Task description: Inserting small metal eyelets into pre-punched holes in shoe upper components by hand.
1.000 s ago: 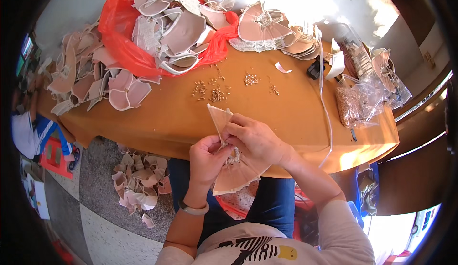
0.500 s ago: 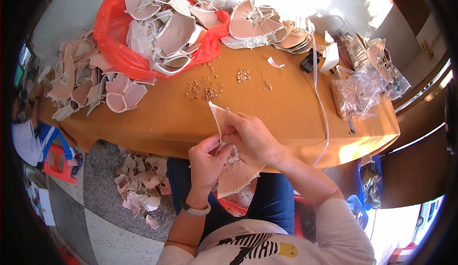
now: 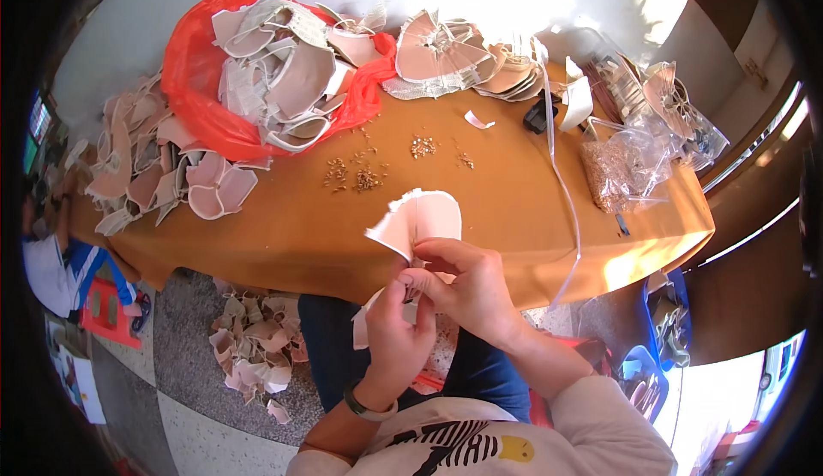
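Both hands pinched a pink fabric piece (image 3: 417,223) above the near counter (image 3: 283,236) edge: the left hand (image 3: 396,339) gripped its lower part, the right hand (image 3: 467,292) its middle. Step judged: fitting small hardware (image 3: 364,176). Further work probably needs a steady pinch.

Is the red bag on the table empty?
No, the red plastic bag on the orange table is heaped with pink fabric pieces.
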{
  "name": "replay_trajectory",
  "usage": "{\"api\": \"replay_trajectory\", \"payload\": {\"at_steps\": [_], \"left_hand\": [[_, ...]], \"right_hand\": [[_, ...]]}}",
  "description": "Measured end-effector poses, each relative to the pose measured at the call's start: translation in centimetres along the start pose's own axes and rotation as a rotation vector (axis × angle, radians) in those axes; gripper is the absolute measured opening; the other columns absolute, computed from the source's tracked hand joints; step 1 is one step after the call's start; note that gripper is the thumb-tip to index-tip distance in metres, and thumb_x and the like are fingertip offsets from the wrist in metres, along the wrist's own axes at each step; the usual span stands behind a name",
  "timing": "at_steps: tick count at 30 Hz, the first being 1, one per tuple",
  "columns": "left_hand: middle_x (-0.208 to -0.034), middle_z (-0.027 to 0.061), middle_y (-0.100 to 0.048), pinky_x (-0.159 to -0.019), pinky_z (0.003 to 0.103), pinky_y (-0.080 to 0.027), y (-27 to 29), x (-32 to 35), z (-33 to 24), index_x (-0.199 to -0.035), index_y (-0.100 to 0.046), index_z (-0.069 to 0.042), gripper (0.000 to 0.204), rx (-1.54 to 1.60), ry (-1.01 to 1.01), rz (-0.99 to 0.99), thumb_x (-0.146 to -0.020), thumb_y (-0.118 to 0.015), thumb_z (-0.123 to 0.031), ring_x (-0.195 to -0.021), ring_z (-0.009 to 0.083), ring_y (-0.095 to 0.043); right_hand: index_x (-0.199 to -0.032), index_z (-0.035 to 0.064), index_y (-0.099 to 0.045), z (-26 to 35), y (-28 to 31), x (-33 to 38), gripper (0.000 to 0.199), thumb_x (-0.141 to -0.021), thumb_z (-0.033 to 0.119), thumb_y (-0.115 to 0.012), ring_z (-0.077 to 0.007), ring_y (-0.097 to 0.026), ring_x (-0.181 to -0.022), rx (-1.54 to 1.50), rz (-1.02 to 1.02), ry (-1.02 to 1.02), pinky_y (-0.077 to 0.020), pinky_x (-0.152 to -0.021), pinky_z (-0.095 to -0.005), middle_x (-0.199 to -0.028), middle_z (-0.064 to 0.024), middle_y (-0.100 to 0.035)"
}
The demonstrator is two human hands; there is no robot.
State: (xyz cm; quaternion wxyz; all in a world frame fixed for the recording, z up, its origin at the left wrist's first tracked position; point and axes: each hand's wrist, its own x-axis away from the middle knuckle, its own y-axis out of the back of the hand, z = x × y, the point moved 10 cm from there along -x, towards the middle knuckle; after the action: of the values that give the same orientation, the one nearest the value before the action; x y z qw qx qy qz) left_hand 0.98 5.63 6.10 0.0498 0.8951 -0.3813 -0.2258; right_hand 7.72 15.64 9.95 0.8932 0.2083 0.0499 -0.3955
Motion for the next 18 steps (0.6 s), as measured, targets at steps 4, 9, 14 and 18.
{"api": "replay_trajectory", "payload": {"at_steps": [4, 9, 14, 18], "left_hand": [[-0.123, 0.0158, -0.063, -0.099, 0.033, -0.047, -0.7, 0.2, -3.1, -0.134, -0.049, 0.007, 0.043, 0.03, -0.157, -0.002, -0.092, -0.056, 0.004, -0.11, 0.0224, -0.063], [-0.139, 0.0167, -0.051, -0.099, 0.033, -0.047, 0.4, -1.3, 2.2, -0.141, -0.043, 0.002, 0.054, 0.644, 0.278, -0.038, -0.092, -0.065, -0.003, -0.122, 0.0229, -0.055], [-0.128, 0.0102, -0.058, -0.099, 0.034, -0.046, 0.1, -4.1, 5.0, -0.138, -0.045, 0.001, 0.063, 0.792, 0.261, 0.069, -0.082, -0.073, 0.0, -0.116, 0.0188, -0.057], [-0.124, 0.0081, -0.061, -0.099, 0.033, -0.047, -1.8, -5.0, 4.7, -0.136, -0.047, -0.001, 0.064, 0.838, 0.294, 0.138, -0.078, -0.075, 0.004, -0.115, 0.0176, -0.058]], "right_hand": [[-0.097, -0.0052, -0.067, -4.3, 1.2, 1.4, 0.017, -0.094, 0.012, -0.065, -0.0107, -0.065, -0.073, -0.201, -0.046, -0.322, -0.0526, -0.065, -0.0272, -0.083, -0.0103, -0.07], [-0.112, -0.0056, -0.061, -5.0, 1.5, 0.7, 0.033, -0.104, 0.024, -0.048, -0.0236, -0.072, -0.089, -0.883, 0.013, -0.3, -0.0596, -0.08, -0.0321, -0.102, -0.0195, -0.07], [-0.117, -0.0066, -0.058, -4.8, 0.3, 0.6, 0.034, -0.104, 0.023, -0.047, -0.0267, -0.071, -0.096, -1.261, 0.225, -0.388, -0.0593, -0.086, -0.0351, -0.108, -0.0208, -0.068], [-0.114, -0.005, -0.06, -7.4, 1.8, 0.0, 0.031, -0.103, 0.023, -0.05, -0.0258, -0.071, -0.095, -1.238, 0.056, -0.465, -0.0599, -0.083, -0.0331, -0.104, -0.0215, -0.069]]}}
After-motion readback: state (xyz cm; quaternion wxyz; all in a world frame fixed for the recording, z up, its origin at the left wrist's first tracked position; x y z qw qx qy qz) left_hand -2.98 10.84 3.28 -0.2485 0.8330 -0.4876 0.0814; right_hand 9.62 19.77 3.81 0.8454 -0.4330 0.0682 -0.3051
